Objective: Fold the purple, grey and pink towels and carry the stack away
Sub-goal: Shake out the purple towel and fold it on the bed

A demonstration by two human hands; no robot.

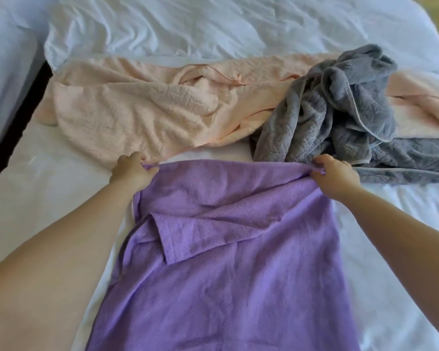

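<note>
The purple towel [228, 262] lies lengthwise on the white bed, running from the frame's bottom edge away from me, with loose folds across its middle. My left hand [131, 171] pinches its far left corner. My right hand [336, 177] pinches its far right corner. Both corners rest low on the sheet. Beyond them the pink towel [127, 110] lies crumpled and spread across the bed. The grey towel [340, 107] sits bunched in a heap at the right, partly on top of the pink one.
A rumpled white duvet [200, 24] covers the far part of the bed. The white sheet [36, 178] shows on both sides of the purple towel. A dark gap [13, 138] runs along the bed's left edge, with another white surface beyond it.
</note>
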